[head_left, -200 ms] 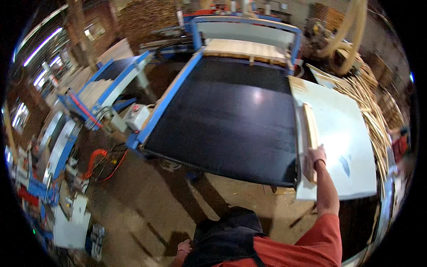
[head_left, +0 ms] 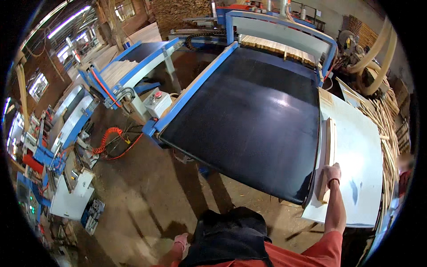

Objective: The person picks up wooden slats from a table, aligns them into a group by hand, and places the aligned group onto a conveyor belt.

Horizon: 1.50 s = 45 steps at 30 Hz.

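My right hand point(head_left: 332, 172), in a pale pinkish glove, reaches forward and is closed over the near part of some long wooden strips point(head_left: 330, 142). The strips lie side by side along the left edge of a pale, shiny side table point(head_left: 356, 142). Just left of them is the wide black conveyor belt point(head_left: 249, 120). My left hand point(head_left: 181, 240), also gloved, hangs low beside my dark apron point(head_left: 227, 236), over the floor and away from the machine. Its fingers are too small and hidden to read.
A row of wooden strips point(head_left: 275, 48) lies across the belt's far end, under a blue frame point(head_left: 280, 20). Loose sticks point(head_left: 384, 142) heap beyond the side table. Left of the belt stand a control box point(head_left: 158, 103) and a coiled orange hose point(head_left: 106, 138). Someone in red point(head_left: 404, 182) is at the right edge.
The view has swung left, so the belt and table sit farther right in the picture. My right hand stays on the wooden strips; my left hand still hangs low.
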Motion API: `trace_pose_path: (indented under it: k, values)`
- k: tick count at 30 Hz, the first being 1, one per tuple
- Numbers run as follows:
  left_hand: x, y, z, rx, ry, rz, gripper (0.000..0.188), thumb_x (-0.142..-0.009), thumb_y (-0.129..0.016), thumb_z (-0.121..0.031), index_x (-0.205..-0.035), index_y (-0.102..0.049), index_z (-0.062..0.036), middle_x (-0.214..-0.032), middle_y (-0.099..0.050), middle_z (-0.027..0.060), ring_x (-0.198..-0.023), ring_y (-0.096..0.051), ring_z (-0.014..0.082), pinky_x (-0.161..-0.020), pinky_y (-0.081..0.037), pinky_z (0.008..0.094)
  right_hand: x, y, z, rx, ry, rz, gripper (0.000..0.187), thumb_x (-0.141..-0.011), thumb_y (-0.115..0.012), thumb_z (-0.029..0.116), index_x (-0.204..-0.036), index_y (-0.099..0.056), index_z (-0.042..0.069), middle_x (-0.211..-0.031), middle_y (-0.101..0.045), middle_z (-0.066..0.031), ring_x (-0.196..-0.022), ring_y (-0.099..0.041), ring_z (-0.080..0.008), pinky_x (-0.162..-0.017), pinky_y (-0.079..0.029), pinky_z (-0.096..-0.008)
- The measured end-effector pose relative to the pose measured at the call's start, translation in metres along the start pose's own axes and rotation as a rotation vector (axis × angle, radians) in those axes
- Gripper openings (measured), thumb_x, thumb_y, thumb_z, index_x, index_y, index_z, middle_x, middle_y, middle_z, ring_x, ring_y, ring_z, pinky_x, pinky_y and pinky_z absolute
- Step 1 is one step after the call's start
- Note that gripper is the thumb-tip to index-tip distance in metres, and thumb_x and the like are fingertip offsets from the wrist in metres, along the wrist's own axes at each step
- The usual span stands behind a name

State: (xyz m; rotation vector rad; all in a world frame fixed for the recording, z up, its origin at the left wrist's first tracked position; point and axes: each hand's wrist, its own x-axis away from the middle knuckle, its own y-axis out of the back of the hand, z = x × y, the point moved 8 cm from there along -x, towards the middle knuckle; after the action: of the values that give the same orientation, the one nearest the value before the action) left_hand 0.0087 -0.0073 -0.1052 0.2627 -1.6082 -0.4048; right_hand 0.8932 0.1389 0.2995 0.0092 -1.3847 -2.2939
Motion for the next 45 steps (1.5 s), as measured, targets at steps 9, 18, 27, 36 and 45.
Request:
trace_pose_path:
  k: [9, 18, 27, 36, 45]
  values:
    - [-0.01, 0.041, 0.015, 1.589, 0.354, -0.249, 0.026, -0.107, -0.06, -0.031, -0.127, -0.068, -0.0152, -0.107, -0.072, 0.0029, -0.087, -0.066, 0.0237, -0.075, -0.055, 0.0417, 0.094, -0.114, 0.169, 0.213, 0.472, 0.11, 0.035, -0.076, -0.079, 0.03, -0.096, -0.073, 0.002, -0.091, -0.076, -0.0206, -0.09, -0.075, -0.0395, -0.081, -0.059, -0.0503]
    - [0.005, 0.1, 0.054, 1.658, 0.587, -0.173, 0.032, -0.103, -0.061, -0.034, -0.126, -0.071, -0.0141, -0.109, -0.074, 0.01, -0.097, -0.071, 0.0251, -0.08, -0.058, 0.0415, 0.225, -0.284, 0.396, 0.215, 0.591, 0.298, 0.074, -0.082, -0.083, 0.045, -0.133, -0.055, 0.0, -0.133, -0.065, -0.0256, -0.123, -0.068, -0.0427, -0.106, -0.056, -0.0487]
    - [-0.082, 0.121, 0.153, 0.693, 0.004, -0.331, 0.033, -0.099, -0.062, -0.037, -0.121, -0.076, -0.0162, -0.115, -0.076, 0.0182, -0.112, -0.074, 0.0324, -0.086, -0.059, 0.0521, 0.323, -0.423, 0.566, 0.019, 0.551, 0.415, 0.077, -0.089, -0.074, 0.054, -0.137, -0.057, -0.003, -0.139, -0.061, -0.0289, -0.129, -0.064, -0.044, -0.109, -0.053, -0.0467]
    - [-0.118, 0.228, 0.249, 0.554, 0.058, -0.143, 0.047, -0.101, -0.059, -0.045, -0.138, -0.063, -0.0162, -0.135, -0.065, 0.0181, -0.128, -0.062, 0.0313, -0.101, -0.05, 0.0456, 0.349, -0.479, 0.561, -0.879, 0.528, 0.793, 0.027, -0.1, -0.072, 0.017, -0.12, -0.07, -0.001, -0.113, -0.075, -0.0121, -0.104, -0.066, -0.016, -0.098, -0.056, -0.0364]
    - [-0.188, 0.374, 0.146, -0.159, -0.299, -0.04, 0.068, -0.103, -0.055, -0.056, -0.156, -0.048, -0.0141, -0.155, -0.053, 0.0192, -0.144, -0.049, 0.031, -0.116, -0.039, 0.0389, 0.439, -0.398, 0.353, -0.631, 0.712, 0.816, 0.056, -0.099, -0.067, 0.028, -0.15, -0.058, 0.005, -0.132, -0.069, -0.0249, -0.128, -0.066, -0.0319, -0.103, -0.052, -0.0459]
